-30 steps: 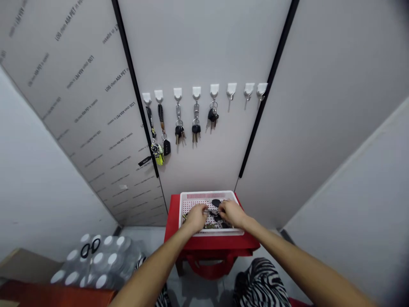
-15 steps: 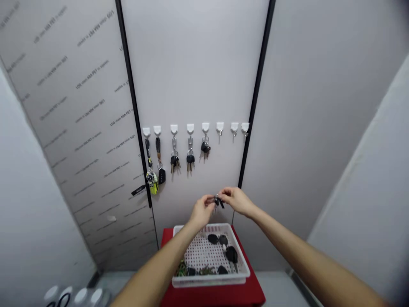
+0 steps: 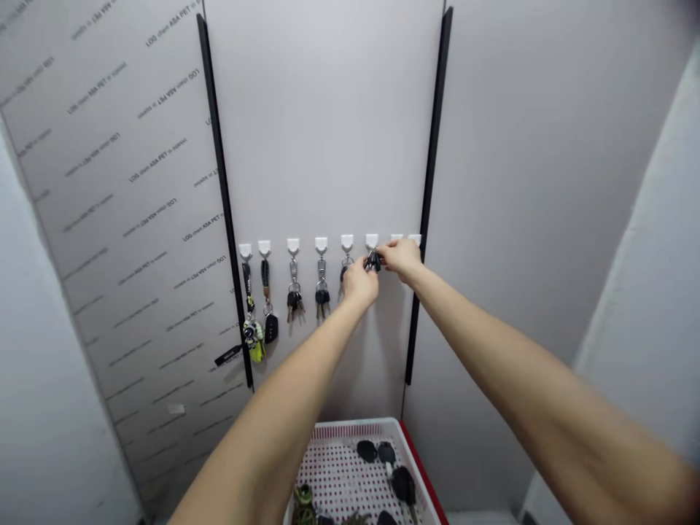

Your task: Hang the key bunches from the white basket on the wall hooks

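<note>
Both of my hands are raised to a row of white wall hooks (image 3: 321,243). My left hand (image 3: 359,281) and my right hand (image 3: 402,257) pinch a bunch of black keys (image 3: 372,261) between them, right under the sixth hook (image 3: 372,240). The keys touch or nearly touch that hook; I cannot tell whether they hang on it. My right hand covers part of the last two hooks. Key bunches (image 3: 294,297) hang from the hooks further left.
Below stands a white perforated basket (image 3: 339,432) holding more black keys (image 3: 403,483) and a green keychain, on a red surface (image 3: 424,474). Black vertical strips (image 3: 432,168) frame the grey wall panel. A yellow-green key fob (image 3: 254,348) hangs lowest at the left.
My hands picked a key bunch out of the basket and lifted it up to the sixth hook. The camera tilted upward, so the basket dropped to the bottom edge.
</note>
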{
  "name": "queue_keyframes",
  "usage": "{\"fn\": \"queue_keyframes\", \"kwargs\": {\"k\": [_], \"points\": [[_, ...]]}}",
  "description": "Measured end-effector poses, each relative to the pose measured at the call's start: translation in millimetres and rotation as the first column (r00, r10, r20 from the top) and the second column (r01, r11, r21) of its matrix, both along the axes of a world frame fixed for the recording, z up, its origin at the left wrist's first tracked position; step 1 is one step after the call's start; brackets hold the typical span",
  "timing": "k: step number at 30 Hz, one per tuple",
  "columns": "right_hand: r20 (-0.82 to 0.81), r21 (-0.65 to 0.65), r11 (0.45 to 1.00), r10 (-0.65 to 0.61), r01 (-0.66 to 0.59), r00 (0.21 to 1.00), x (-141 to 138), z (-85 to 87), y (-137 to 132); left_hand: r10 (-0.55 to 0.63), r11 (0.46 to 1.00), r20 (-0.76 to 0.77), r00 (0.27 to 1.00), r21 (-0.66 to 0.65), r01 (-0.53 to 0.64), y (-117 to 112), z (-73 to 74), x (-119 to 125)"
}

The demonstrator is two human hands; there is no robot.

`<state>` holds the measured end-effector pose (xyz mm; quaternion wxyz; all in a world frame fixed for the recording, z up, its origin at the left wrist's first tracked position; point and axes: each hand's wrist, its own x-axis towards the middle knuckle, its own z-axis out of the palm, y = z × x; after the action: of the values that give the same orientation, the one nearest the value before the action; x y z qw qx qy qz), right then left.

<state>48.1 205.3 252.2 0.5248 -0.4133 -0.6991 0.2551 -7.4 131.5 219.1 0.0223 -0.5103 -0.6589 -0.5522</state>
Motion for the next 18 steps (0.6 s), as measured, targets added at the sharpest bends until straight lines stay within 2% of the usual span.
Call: {"fn": "queue_keyframes", "kwargs": {"k": [4,6,8,11,13,14,16,18], "points": [[0.127,0.072,0.995,-0.079,0.07,0.989,-5.6,-6.6,12.3,0.003,0.995,0.009,1.0,-0.099,-0.002,3.9,-6.3,-4.6],[0.151,0.083,0.995,-0.07,0.058,0.986,-2.7,-16.8,11.6,-0.021,0.992,0.005,1.0,-0.121,0.021,0.0,-18.2,-7.5],[0.142,0.124,0.991,-0.069,0.052,0.987,3.6,-33.7,5.7,-0.052,0.991,0.011,0.999,-0.125,0.053,-8.1,-37.3,-10.6],[0.205,0.219,0.976,-0.038,-0.008,0.978,16.8,-76.0,-13.5,-0.119,0.981,0.035,0.992,-0.153,0.123,-27.9,-81.5,-13.9],[0.366,0.184,0.975,0.05,-0.124,0.929,26.4,-115.6,-32.3,-0.152,0.962,0.065,0.986,-0.217,0.163,-46.2,-120.2,-14.5],[0.462,0.121,0.974,0.114,-0.19,0.879,31.1,-137.5,-42.2,-0.154,0.95,0.088,0.984,-0.26,0.172,-55.9,-141.1,-14.4],[0.65,-0.045,0.953,0.255,-0.299,0.716,39.5,-181.3,-60.3,-0.14,0.922,0.133,0.981,-0.343,0.178,-74.7,-182.2,-14.1],[0.798,-0.126,0.937,0.292,-0.327,0.527,46.3,-218.4,-73.8,-0.109,0.896,0.191,0.975,-0.406,0.18,-90.5,-217.6,-13.7]]}}
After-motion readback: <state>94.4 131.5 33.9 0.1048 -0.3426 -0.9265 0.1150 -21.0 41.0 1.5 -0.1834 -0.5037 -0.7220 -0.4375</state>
